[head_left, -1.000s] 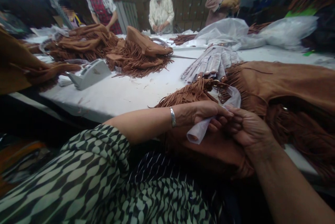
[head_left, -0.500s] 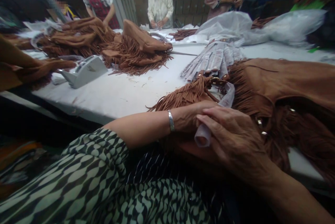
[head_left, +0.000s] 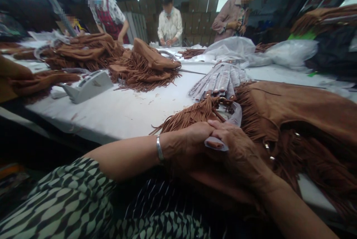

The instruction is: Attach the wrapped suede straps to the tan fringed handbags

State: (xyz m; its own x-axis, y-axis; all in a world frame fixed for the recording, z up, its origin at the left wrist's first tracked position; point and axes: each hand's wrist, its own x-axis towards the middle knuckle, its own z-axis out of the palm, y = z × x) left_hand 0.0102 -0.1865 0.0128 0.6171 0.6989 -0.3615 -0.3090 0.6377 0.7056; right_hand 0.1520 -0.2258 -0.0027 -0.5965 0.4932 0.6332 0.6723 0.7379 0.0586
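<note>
A brown suede bag strap (head_left: 215, 144) sits inside a translucent plastic wrap, its flattened end poking out between my hands. My left hand (head_left: 193, 136), below a silver bracelet, is closed on this strap; its fingertips are partly hidden. Over the strap's upper side, my right hand (head_left: 238, 144) is closed with its fingers bent round it. Beyond my knuckles the wrapping curves up in a pale loop (head_left: 237, 115) towards a metal ring. The fringed brown bag (head_left: 184, 114) belonging to it lies under and around my hands, its lower part dark in my lap.
Another fringed bag (head_left: 306, 101) lies at the right. Several plastic-wrapped straps (head_left: 216, 79) fan out behind my hands. A grey tape dispenser (head_left: 87, 86) stands left on the white table (head_left: 134, 108), before piled bags (head_left: 145, 64). Plastic bags (head_left: 231, 47) and co-workers are at the far side.
The wrap's end was a round open tube and is now pressed flat, with brown material showing in it. My hands have drawn closer together. The camera view has tilted up slightly.
</note>
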